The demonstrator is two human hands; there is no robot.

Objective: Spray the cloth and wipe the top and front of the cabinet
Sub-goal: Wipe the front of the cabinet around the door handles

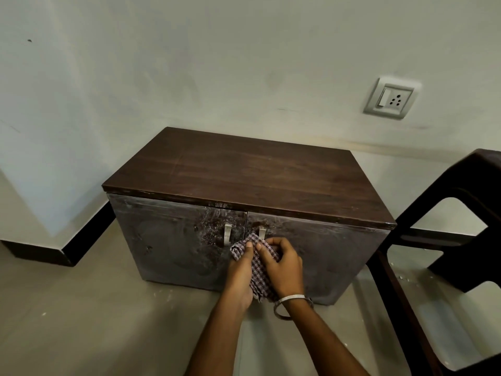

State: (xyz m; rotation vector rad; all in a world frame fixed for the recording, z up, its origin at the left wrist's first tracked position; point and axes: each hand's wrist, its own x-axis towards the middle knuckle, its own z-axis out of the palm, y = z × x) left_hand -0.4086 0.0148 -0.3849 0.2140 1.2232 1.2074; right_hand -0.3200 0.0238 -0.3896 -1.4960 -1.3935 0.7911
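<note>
Two bare forearms are reaching forward and down from the bottom edge of the view, converging toward each other. The left hand [240, 275] is closing its fingers around a checked cloth [257, 270], thumb pressing on top, palm turned inward. The right hand [282, 267] is gripping the same cloth from the other side, fingers curling over it, knuckles facing up. The hands are nearly touching. A metal bangle [290, 305] is circling the right wrist
</note>
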